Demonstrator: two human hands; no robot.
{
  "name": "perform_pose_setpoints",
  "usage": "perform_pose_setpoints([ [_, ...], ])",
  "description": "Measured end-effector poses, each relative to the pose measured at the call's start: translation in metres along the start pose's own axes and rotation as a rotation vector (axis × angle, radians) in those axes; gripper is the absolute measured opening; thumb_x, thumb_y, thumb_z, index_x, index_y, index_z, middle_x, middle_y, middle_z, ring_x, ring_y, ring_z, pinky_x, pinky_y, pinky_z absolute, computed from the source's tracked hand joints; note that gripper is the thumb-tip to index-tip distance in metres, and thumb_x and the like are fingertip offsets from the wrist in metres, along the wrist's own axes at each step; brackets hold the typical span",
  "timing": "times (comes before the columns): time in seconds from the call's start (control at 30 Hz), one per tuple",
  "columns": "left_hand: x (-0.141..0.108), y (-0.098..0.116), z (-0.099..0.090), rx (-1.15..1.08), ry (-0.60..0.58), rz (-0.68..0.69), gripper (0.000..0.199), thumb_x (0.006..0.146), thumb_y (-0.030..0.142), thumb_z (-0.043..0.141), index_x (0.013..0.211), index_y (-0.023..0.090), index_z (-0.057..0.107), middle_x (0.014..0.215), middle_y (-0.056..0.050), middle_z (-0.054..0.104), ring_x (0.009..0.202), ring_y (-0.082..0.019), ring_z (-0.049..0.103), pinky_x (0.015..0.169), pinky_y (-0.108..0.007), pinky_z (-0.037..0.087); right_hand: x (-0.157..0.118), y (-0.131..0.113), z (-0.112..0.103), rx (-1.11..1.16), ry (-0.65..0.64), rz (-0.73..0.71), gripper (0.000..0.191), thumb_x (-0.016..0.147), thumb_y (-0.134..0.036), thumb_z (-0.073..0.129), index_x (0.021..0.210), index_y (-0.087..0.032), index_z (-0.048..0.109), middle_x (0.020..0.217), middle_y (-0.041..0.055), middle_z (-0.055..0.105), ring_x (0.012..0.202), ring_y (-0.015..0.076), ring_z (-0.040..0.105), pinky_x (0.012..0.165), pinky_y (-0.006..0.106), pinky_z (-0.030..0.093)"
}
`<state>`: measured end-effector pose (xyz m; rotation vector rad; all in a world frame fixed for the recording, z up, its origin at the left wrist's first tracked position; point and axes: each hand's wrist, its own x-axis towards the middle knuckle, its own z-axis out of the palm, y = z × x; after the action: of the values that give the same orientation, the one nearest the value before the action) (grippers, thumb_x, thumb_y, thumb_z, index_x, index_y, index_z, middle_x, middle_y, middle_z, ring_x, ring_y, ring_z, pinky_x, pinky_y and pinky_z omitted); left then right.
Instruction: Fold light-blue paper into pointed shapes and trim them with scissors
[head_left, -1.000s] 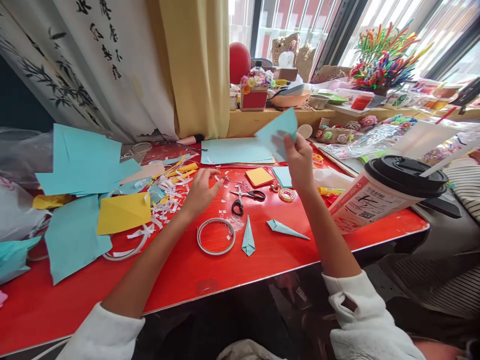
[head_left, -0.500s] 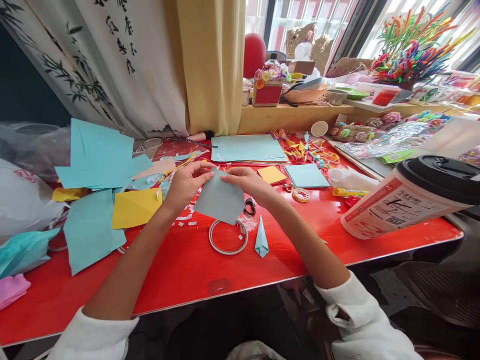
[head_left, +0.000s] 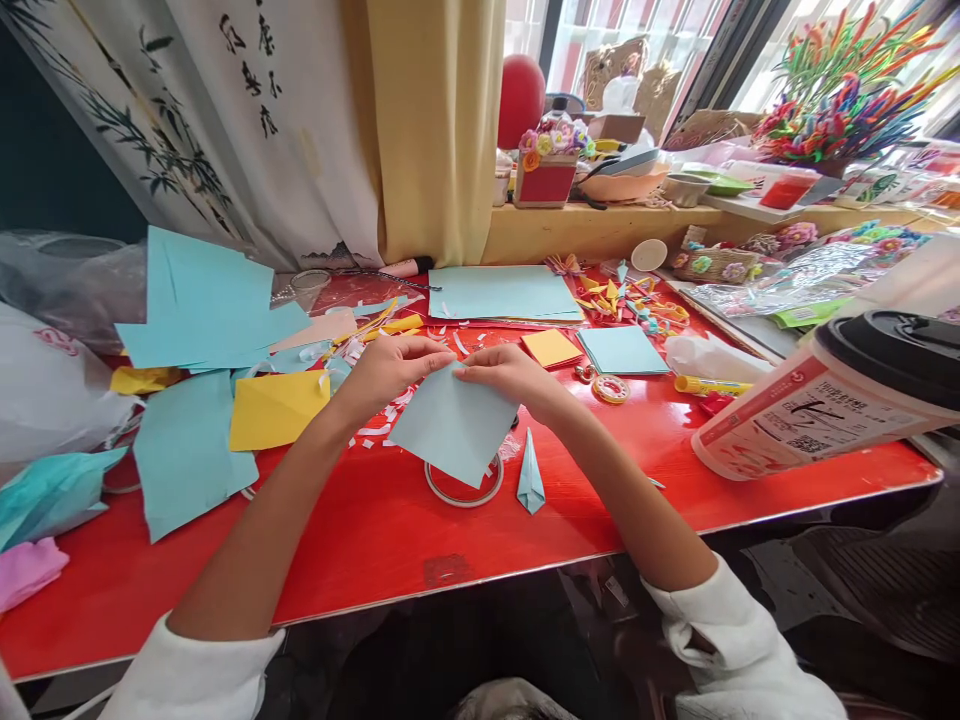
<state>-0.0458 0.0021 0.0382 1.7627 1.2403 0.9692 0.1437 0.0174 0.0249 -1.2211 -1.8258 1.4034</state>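
A square sheet of light blue paper (head_left: 459,425) hangs by its top corner between my hands, its face towards me. My left hand (head_left: 394,372) pinches that corner from the left. Close beside it, my right hand (head_left: 508,375) pinches the same corner from the right. Under the sheet's lower tip lies a ring-shaped roll of tape (head_left: 466,503), partly covered by the paper. A folded blue paper piece (head_left: 531,475), narrow and pointed, rests on the red table (head_left: 360,560) to the right of the tape.
Large blue sheets (head_left: 202,300) and a yellow sheet (head_left: 277,412) lie at left. Behind my hands are a blue square stack (head_left: 622,350), a yellow square stack (head_left: 551,348) and paper scraps (head_left: 373,433). A lidded paper cup (head_left: 817,400) stands at right.
The blue sheet has tipped to face me more and now covers more of the tape roll. Both hands still pinch its top corner. The whole view has shifted slightly.
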Motion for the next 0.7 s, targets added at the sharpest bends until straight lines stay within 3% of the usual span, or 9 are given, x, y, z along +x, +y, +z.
perform_pose_setpoints([
  [0.2, 0.0, -0.002, 0.002, 0.066, -0.068, -0.033, 0.031, 0.075, 0.042, 0.064, 0.096, 0.021, 0.073, 0.09, -0.004, 0.07, 0.081, -0.018, 0.062, 0.07, -0.027, 0.048, -0.002, -0.002, -0.003, -0.117, -0.052, -0.041, 0.028, 0.078, -0.041, 0.057, 0.082, -0.015, 0.066, 0.072, 0.0032, 0.059, 0.057, 0.0106, 0.048, 0.052, 0.024, 0.033],
  [0.37, 0.002, -0.01, -0.002, 0.118, -0.226, -0.075, 0.029, 0.078, 0.042, 0.059, 0.092, 0.022, 0.074, 0.089, -0.003, 0.071, 0.078, -0.017, 0.062, 0.066, -0.027, 0.049, -0.004, -0.004, -0.006, -0.23, -0.103, -0.061, 0.026, 0.079, -0.039, 0.054, 0.079, -0.015, 0.064, 0.071, 0.0021, 0.057, 0.057, 0.0101, 0.045, 0.051, 0.025, 0.029],
  [0.57, 0.001, -0.011, -0.007, 0.114, -0.387, -0.098, 0.031, 0.08, 0.048, 0.056, 0.088, 0.022, 0.072, 0.089, -0.004, 0.07, 0.078, -0.016, 0.063, 0.069, -0.027, 0.051, -0.007, -0.003, -0.016, -0.319, -0.237, -0.054, 0.028, 0.08, -0.041, 0.053, 0.067, -0.016, 0.054, 0.059, -0.0036, 0.041, 0.052, 0.0082, 0.035, 0.049, 0.024, 0.024],
  [0.7, 0.0, -0.009, -0.005, 0.058, -0.476, -0.126, 0.029, 0.081, 0.046, 0.056, 0.092, 0.024, 0.07, 0.086, -0.003, 0.068, 0.079, -0.016, 0.062, 0.072, -0.027, 0.052, -0.008, 0.001, -0.021, -0.265, -0.353, -0.043, 0.03, 0.081, -0.042, 0.053, 0.068, -0.016, 0.056, 0.064, -0.0017, 0.047, 0.057, 0.0088, 0.04, 0.052, 0.024, 0.03],
])
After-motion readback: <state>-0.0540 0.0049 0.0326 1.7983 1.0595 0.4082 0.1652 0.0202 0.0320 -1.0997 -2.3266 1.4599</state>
